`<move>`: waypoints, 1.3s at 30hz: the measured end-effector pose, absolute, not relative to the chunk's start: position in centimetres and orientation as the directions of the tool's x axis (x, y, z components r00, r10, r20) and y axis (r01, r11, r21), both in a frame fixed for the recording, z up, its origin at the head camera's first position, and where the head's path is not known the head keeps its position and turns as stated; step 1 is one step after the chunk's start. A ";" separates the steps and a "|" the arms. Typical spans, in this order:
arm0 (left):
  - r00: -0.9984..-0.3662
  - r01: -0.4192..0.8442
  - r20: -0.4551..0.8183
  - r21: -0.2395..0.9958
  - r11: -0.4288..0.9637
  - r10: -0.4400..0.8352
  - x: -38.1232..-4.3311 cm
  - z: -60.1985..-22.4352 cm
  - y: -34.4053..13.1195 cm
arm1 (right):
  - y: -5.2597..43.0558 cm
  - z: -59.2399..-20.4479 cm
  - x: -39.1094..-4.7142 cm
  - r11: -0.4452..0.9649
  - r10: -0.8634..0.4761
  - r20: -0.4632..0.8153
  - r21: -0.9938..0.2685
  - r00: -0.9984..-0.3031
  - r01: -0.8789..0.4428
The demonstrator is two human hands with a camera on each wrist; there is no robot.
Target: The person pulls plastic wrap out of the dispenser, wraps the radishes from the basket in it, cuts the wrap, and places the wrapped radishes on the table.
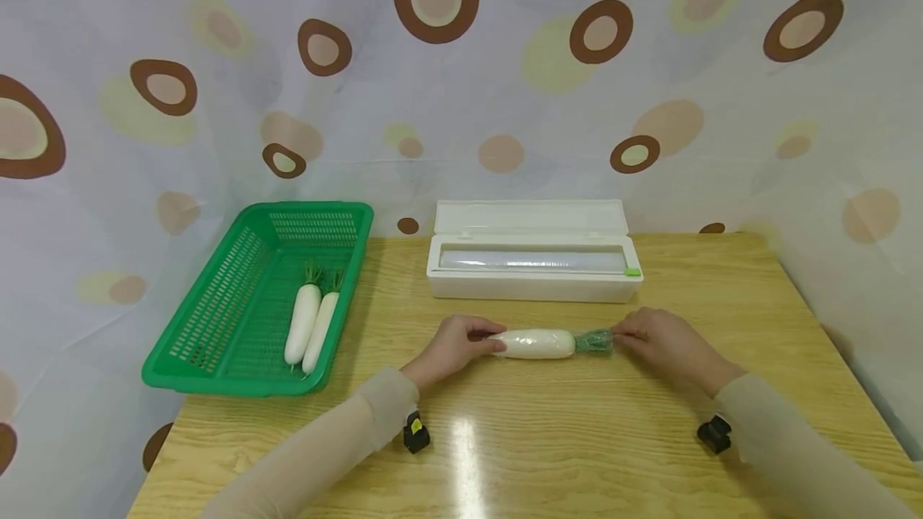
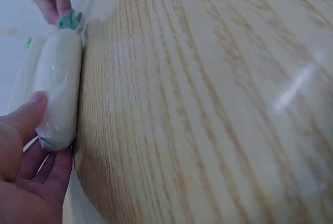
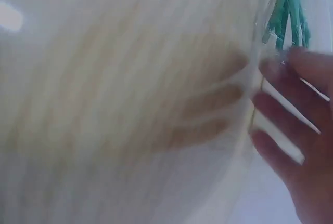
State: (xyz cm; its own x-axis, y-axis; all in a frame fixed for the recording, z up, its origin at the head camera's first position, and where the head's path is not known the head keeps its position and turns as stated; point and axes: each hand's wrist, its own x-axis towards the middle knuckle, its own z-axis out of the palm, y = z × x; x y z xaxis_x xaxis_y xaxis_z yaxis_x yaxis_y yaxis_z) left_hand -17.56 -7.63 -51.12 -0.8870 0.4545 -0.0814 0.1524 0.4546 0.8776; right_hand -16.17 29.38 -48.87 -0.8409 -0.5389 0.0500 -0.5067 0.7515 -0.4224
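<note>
A white radish (image 1: 537, 343) wrapped in clear plastic film lies crosswise in front of me on the table, its cut green stems (image 1: 594, 341) pointing right. My left hand (image 1: 456, 348) grips its left end, thumb on the near side and fingers curled under the tip in the left wrist view. At the other end my right hand (image 1: 662, 340) pinches the film just past the stems between thumb and index finger. In the right wrist view, the other fingers of that hand (image 3: 296, 112) are spread beside the stems (image 3: 287, 16).
Behind the radish stands a white film dispenser box (image 1: 534, 288), lid raised, with a roll of film (image 1: 532, 260) inside and a green slider (image 1: 632, 272) at its right end. A green basket (image 1: 216, 384) on the left holds two bare radishes (image 1: 303, 323). A patterned curtain (image 1: 505, 102) hangs behind the wooden table (image 1: 577, 455).
</note>
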 end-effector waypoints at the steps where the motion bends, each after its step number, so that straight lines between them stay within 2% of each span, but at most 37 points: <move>1: -0.887 0.152 -0.081 0.877 0.455 0.454 -17.6 -51.1 -7.6 | 29.4 -48.9 -16.1 0.742 -0.546 0.054 -0.433 -0.836 -0.512; 4: -0.889 0.143 -0.088 0.878 0.456 0.449 -17.6 -51.1 -7.6 | 29.7 -49.0 -16.0 0.720 -0.577 0.035 -0.450 -0.816 -0.529; 8: -0.891 0.131 -0.095 0.883 0.452 0.444 -17.7 -50.9 -7.5 | 29.6 -49.2 -16.1 0.725 -0.604 0.014 -0.406 -0.797 -0.556; 12: -0.887 0.143 -0.086 0.883 0.448 0.453 -17.8 -51.0 -7.5 | 29.5 -49.4 -16.1 0.711 -0.612 0.061 -0.395 -0.788 -0.582; 17: -0.881 0.149 -0.085 0.883 0.445 0.465 -17.9 -51.3 -7.6 | 29.7 -49.4 -16.2 0.662 -0.656 0.126 -0.379 -0.745 -0.647; 24: -0.879 0.145 -0.089 0.886 0.440 0.469 -17.9 -51.2 -7.7 | 29.5 -49.1 -16.0 0.719 -0.550 -0.005 -0.512 -0.835 -0.470; 30: -0.880 0.144 -0.093 0.883 0.447 0.466 -17.9 -51.1 -7.7 | 29.6 -49.0 -16.0 0.675 -0.585 0.106 -0.486 -0.804 -0.555; 39: -0.882 0.146 -0.091 0.880 0.452 0.463 -17.7 -50.8 -7.7 | 30.0 -49.4 -16.1 0.684 -0.532 0.043 -0.566 -0.846 -0.459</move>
